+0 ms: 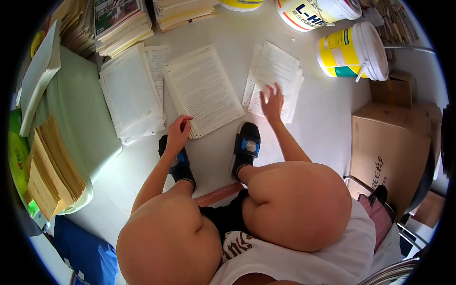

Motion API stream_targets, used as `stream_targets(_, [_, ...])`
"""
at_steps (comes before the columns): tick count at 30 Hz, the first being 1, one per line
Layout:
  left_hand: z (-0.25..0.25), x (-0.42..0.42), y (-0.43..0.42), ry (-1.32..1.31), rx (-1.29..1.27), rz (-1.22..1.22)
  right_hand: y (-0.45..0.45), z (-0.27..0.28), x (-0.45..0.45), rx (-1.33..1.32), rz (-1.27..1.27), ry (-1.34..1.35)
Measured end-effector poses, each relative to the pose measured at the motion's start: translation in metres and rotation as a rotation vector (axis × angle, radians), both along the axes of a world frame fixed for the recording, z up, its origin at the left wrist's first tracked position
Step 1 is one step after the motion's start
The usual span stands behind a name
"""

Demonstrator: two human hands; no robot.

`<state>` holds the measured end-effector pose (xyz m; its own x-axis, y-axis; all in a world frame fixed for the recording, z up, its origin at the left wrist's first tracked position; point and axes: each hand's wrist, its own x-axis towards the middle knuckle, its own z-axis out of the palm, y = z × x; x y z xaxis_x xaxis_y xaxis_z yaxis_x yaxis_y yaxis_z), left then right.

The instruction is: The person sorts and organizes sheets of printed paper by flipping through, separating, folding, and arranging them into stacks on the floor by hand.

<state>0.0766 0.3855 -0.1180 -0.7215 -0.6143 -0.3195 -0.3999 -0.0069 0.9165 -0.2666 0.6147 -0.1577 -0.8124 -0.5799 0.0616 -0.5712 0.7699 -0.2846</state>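
Note:
Three groups of printed sheets lie on the pale floor. My left hand (179,130) is at the lower left corner of the middle stack (204,88), its fingers bent together; whether they pinch a sheet is too small to tell. Over the right stack (278,64) my right hand (272,102) is spread, fingers apart and slightly blurred, holding nothing. The left stack (130,90) lies apart from both hands, with more sheets showing under its right side.
Paper piles (124,28) stand at the back left beside a pale green container (78,104). A yellow and white bucket (349,52) lies at the right, near cardboard boxes (389,142). My slippered feet (246,146) are just below the sheets.

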Motion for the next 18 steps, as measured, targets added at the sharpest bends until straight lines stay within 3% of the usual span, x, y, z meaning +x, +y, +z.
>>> stream_targets(2, [-0.003,0.002,-0.003,0.007,0.044,-0.028,0.008,-0.005,-0.026,-0.180,-0.171,0.108])
stream_targets(4, [0.008,0.003,-0.009,-0.012,0.058,-0.079,0.024,-0.005,-0.051,-0.173,-0.289,0.138])
stream_targets(6, [0.032,0.005,-0.022,-0.041,0.068,-0.133,0.032,0.015,-0.069,-0.392,-0.478,-0.077])
stream_targets(7, [0.047,0.001,-0.033,-0.107,0.089,-0.195,0.036,0.013,-0.078,-0.407,-0.583,-0.046])
stream_targets(10, [0.092,-0.011,-0.058,-0.203,0.126,-0.296,0.063,-0.006,-0.108,-0.287,-0.819,-0.172])
stream_targets(12, [0.140,-0.026,-0.071,-0.321,0.029,-0.513,0.065,0.002,-0.108,-0.183,-0.846,-0.229])
stream_targets(13, [0.159,-0.032,-0.073,-0.347,-0.039,-0.582,0.064,0.011,-0.103,-0.009,-0.825,-0.221])
stream_targets(14, [0.169,-0.034,-0.077,-0.359,-0.052,-0.593,0.061,0.021,-0.101,0.164,-0.797,-0.212])
stream_targets(18, [0.176,-0.049,-0.089,-0.434,-0.113,-0.838,0.053,0.031,-0.108,0.195,-0.803,-0.270])
